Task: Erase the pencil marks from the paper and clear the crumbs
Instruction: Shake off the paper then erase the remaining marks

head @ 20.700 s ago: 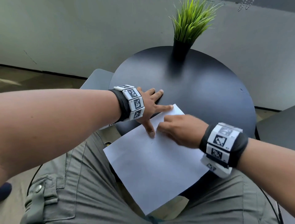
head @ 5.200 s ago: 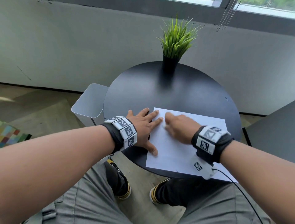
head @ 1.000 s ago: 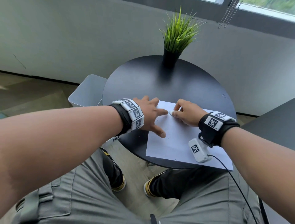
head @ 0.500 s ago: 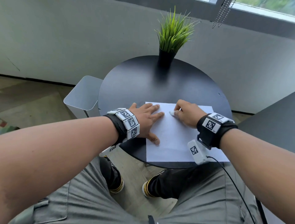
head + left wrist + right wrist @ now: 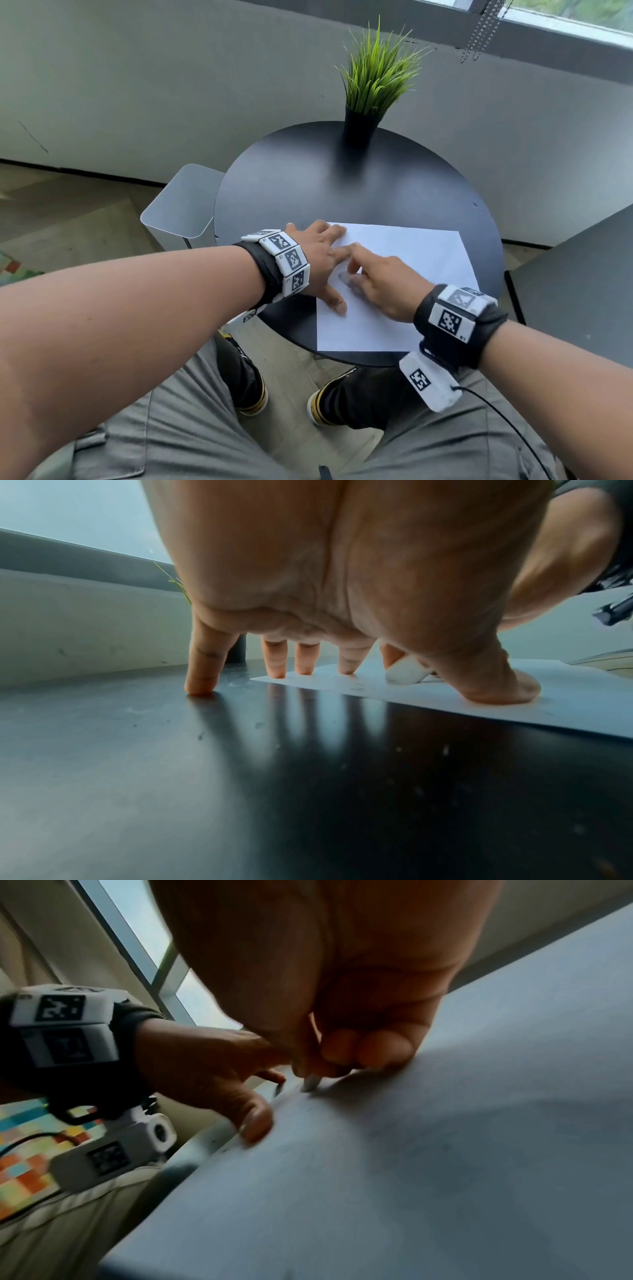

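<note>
A white sheet of paper lies on the near side of the round black table. My left hand presses flat on the sheet's left edge, fingers spread, with the thumb on the paper and the little finger on the table. My right hand pinches a small white eraser and holds its tip on the paper between my left forefinger and thumb. A faint grey pencil smudge shows there. Small dark crumbs lie on the sheet near the eraser.
A potted green grass plant stands at the table's far edge. A white stool is just left of the table, and a dark tabletop is at the right. My knees and shoes are below the near rim.
My right hand with the eraser has slid from the sheet's far edge toward me, down beside my left thumb. My left hand still presses the paper's left edge.
</note>
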